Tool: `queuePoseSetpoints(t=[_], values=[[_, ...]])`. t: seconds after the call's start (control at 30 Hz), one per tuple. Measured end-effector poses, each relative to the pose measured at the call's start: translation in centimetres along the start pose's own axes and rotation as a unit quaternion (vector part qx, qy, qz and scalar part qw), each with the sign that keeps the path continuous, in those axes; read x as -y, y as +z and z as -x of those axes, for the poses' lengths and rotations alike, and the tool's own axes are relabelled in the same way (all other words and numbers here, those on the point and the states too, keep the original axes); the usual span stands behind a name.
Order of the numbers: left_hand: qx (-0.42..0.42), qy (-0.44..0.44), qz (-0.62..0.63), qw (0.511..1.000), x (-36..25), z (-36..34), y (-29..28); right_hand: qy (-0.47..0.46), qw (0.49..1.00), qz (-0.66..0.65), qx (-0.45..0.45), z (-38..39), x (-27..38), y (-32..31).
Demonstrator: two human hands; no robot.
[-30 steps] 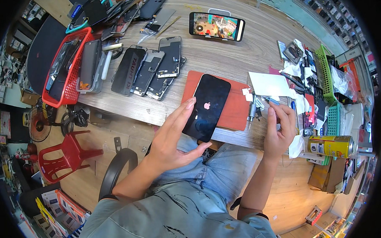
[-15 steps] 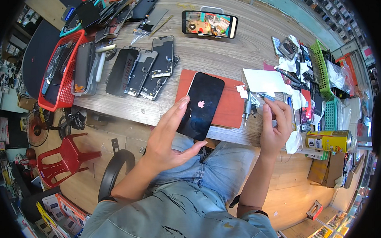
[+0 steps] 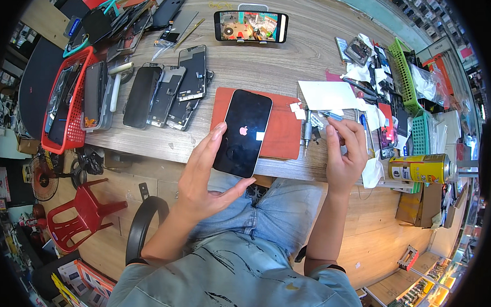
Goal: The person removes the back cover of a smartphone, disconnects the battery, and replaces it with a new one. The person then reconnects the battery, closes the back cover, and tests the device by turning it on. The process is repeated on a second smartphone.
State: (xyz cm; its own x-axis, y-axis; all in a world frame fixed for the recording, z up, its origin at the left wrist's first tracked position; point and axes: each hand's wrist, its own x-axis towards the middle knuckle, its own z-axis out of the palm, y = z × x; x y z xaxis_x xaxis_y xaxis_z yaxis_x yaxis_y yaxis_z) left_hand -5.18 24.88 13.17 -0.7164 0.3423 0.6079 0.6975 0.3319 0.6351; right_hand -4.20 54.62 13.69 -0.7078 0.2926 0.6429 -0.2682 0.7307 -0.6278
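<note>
My left hand grips a black smartphone along its left side and bottom end, with the phone lying over the red mat. A pale logo and a small white square show on the dark screen. My right hand is raised at the mat's right, its fingers curled near a silver screwdriver, small blue and metal bits, and a white paper sheet; whatever is in those fingertips is too small to make out.
A phone stands sideways on a holder at the back. Loose screens and a red basket of phones lie left. Tools, green baskets and a yellow can crowd the right. A red chair stands below left.
The view has shifted, so the bench's contents sit farther left in the picture. A small white square has appeared on the screen. My hands keep much the same grip and pose.
</note>
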Motion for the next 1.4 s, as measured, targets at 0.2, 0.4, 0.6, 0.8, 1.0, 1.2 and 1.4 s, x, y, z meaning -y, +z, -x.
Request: queuePoseSetpoints(t=[0.2,0.4,0.6,0.8,1.0,1.2,1.4], values=[[-0.015,-0.007,0.004,1.0,-0.2,-0.1,0.5,0.005,1.0,-0.001,-0.001,0.0,0.1,0.1],[-0.033,0.02,-0.022,0.999,-0.7,-0.7,1.5,0.006,1.0,-0.005,0.0,0.1,0.1,0.1],[-0.027,0.025,-0.045,0.998,-0.7,-0.6,1.6,0.011,1.0,-0.005,0.001,0.0,0.1,0.0],[-0.037,0.038,-0.027,0.998,-0.3,-0.4,1.3,0.008,1.0,-0.006,0.0,0.0,0.1,0.0],[-0.033,0.018,-0.056,0.998,0.6,-0.3,0.3,0.006,1.0,-0.006,0.003,0.0,0.1,0.0],[-0.065,0.033,-0.06,0.995,2.8,-0.5,0.0,0.011,1.0,-0.005,0.005,-0.1,0.1,0.0],[-0.092,0.027,-0.048,0.994,4.6,-0.4,-0.4,0.013,1.0,0.016,0.014,-0.2,0.4,-0.1]])
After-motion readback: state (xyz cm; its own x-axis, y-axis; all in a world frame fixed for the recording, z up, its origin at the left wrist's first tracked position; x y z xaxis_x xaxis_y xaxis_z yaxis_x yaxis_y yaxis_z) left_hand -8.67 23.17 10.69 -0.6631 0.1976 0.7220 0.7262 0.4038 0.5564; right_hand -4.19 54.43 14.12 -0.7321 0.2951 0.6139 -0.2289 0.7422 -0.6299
